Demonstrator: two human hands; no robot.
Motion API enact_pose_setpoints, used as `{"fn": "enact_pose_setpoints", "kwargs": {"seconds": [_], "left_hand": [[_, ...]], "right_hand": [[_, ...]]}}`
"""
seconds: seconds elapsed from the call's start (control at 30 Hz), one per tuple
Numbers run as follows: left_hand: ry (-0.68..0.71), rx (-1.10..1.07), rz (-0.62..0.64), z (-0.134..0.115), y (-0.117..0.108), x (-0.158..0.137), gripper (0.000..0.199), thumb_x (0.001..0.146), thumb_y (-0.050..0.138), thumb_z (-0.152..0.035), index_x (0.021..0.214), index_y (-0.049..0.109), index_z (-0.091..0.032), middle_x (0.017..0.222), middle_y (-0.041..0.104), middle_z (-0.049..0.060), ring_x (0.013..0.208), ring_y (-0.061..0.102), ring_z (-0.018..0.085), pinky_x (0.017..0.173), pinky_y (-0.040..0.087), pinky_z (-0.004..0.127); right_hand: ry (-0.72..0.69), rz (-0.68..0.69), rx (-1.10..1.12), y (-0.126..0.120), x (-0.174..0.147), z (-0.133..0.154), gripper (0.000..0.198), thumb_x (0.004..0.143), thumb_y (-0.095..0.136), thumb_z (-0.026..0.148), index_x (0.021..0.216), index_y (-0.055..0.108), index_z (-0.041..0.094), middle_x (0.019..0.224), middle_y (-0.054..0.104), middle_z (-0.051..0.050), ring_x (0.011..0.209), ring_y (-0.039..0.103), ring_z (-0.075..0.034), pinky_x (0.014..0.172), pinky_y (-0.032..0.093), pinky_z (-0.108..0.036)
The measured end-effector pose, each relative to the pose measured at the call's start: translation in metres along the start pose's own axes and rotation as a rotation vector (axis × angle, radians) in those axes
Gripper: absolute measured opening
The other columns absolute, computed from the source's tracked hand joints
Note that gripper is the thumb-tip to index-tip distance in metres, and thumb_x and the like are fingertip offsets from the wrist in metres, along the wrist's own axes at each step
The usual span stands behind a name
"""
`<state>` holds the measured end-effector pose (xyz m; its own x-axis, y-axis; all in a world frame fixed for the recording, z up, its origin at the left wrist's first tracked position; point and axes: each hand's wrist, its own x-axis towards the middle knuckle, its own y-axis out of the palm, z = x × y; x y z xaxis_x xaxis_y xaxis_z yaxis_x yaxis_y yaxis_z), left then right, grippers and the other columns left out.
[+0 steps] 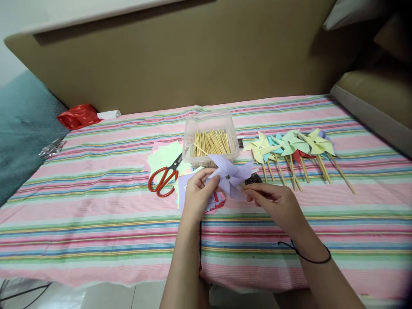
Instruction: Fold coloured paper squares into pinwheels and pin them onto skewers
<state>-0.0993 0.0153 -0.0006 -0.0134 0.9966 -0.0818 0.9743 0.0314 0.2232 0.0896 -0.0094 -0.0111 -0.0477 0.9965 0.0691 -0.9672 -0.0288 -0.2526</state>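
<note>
A purple paper pinwheel [236, 170] with a small dark centre is in front of me, over the front of the plastic box. My left hand [201, 189] pinches its left side between thumb and fingers. To its right, my right hand [270, 198] is closed in a pinch on a thin wooden stick [243, 186], whose light end shows at the fingertips. Most of that stick is hidden behind the purple paper. Beneath my left hand lies a stack of coloured paper sheets [182, 195].
A clear plastic box [189, 148] holds many wooden sticks [212, 141]. Left of it, red-handled scissors [162, 182] lie on pale green paper [164, 159]. Several finished pinwheels [291, 141] lie on the right. A red plastic bag [79, 116] sits at the far left on the striped cloth [96, 206].
</note>
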Motion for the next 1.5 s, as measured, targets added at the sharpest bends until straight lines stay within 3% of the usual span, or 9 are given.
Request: {"fn": "enact_pose_setpoints", "kwargs": {"seconds": [0.17, 0.37, 0.57, 0.7, 0.9, 1.2, 1.27, 1.4, 1.5], "left_hand": [[0.097, 0.062, 0.102, -0.003, -0.001, -0.002, 0.018, 0.069, 0.075, -0.021, 0.085, 0.07, -0.017, 0.087, 0.071, 0.005, 0.084, 0.064, 0.017, 0.078, 0.049, 0.027], [0.175, 0.095, 0.141, -0.007, -0.001, -0.006, 0.013, 0.069, 0.075, -0.017, 0.081, 0.072, -0.021, 0.082, 0.069, 0.004, 0.079, 0.064, 0.016, 0.072, 0.049, 0.027], [0.376, 0.126, 0.227, -0.006, -0.005, -0.005, 0.012, 0.07, 0.073, -0.014, 0.078, 0.073, -0.022, 0.08, 0.067, 0.006, 0.082, 0.062, 0.02, 0.076, 0.049, 0.032], [0.409, 0.101, 0.24, -0.006, -0.006, -0.005, 0.008, 0.07, 0.073, -0.015, 0.073, 0.074, -0.023, 0.083, 0.066, 0.007, 0.081, 0.062, 0.021, 0.075, 0.049, 0.034], [0.394, 0.115, 0.201, -0.007, -0.004, -0.005, 0.01, 0.058, 0.083, -0.02, 0.063, 0.074, -0.022, 0.079, 0.065, 0.007, 0.076, 0.061, 0.02, 0.071, 0.049, 0.033], [0.428, 0.093, 0.179, -0.004, -0.007, -0.003, 0.006, 0.063, 0.08, -0.021, 0.063, 0.074, -0.02, 0.079, 0.065, 0.007, 0.075, 0.062, 0.017, 0.068, 0.049, 0.028], [0.376, 0.09, 0.171, -0.003, -0.007, -0.003, 0.009, 0.064, 0.079, -0.021, 0.071, 0.074, -0.02, 0.084, 0.067, 0.006, 0.08, 0.063, 0.018, 0.069, 0.05, 0.027], [0.219, 0.049, 0.165, -0.002, -0.006, -0.003, 0.037, 0.067, 0.077, -0.022, 0.103, 0.069, -0.023, 0.104, 0.069, 0.007, 0.097, 0.064, 0.021, 0.079, 0.053, 0.029], [0.176, -0.02, 0.142, -0.001, -0.005, -0.002, 0.035, 0.071, 0.074, -0.028, 0.106, 0.067, -0.022, 0.11, 0.068, 0.008, 0.102, 0.063, 0.021, 0.082, 0.053, 0.03]], "right_hand": [[-0.118, 0.031, -0.034, -0.005, 0.0, 0.002, 0.015, 0.08, 0.065, 0.027, 0.089, 0.077, 0.023, 0.066, 0.071, -0.002, 0.061, 0.065, -0.016, 0.053, 0.052, -0.026], [-0.235, -0.007, -0.081, -0.007, -0.002, 0.008, 0.012, 0.081, 0.064, 0.025, 0.081, 0.076, 0.025, 0.07, 0.072, -0.003, 0.063, 0.066, -0.018, 0.055, 0.053, -0.028], [-0.368, -0.063, -0.143, -0.008, -0.001, 0.012, 0.015, 0.082, 0.062, 0.022, 0.087, 0.076, 0.025, 0.077, 0.074, -0.005, 0.067, 0.066, -0.019, 0.055, 0.051, -0.03], [-0.437, -0.108, -0.161, -0.009, -0.001, 0.012, 0.016, 0.082, 0.064, 0.018, 0.088, 0.076, 0.025, 0.076, 0.074, -0.005, 0.07, 0.065, -0.019, 0.061, 0.052, -0.033], [-0.465, -0.108, -0.179, -0.01, 0.0, 0.012, 0.016, 0.082, 0.063, 0.018, 0.087, 0.076, 0.026, 0.075, 0.074, -0.005, 0.068, 0.065, -0.019, 0.061, 0.052, -0.033], [-0.397, -0.038, -0.132, -0.008, -0.002, 0.017, 0.018, 0.082, 0.06, 0.018, 0.09, 0.076, 0.023, 0.075, 0.074, -0.004, 0.06, 0.063, -0.015, 0.052, 0.049, -0.026], [-0.324, -0.023, -0.079, -0.008, -0.002, 0.015, 0.016, 0.081, 0.061, 0.019, 0.087, 0.076, 0.022, 0.073, 0.073, -0.004, 0.06, 0.063, -0.015, 0.051, 0.049, -0.025], [-0.113, -0.047, 0.107, -0.008, -0.002, 0.006, 0.011, 0.082, 0.064, 0.024, 0.083, 0.074, 0.022, 0.06, 0.066, 0.0, 0.056, 0.06, -0.013, 0.052, 0.049, -0.023], [-0.03, -0.045, 0.192, -0.008, -0.001, 0.002, 0.01, 0.082, 0.065, 0.027, 0.081, 0.073, 0.022, 0.058, 0.061, 0.002, 0.055, 0.056, -0.011, 0.052, 0.048, -0.021]]}}
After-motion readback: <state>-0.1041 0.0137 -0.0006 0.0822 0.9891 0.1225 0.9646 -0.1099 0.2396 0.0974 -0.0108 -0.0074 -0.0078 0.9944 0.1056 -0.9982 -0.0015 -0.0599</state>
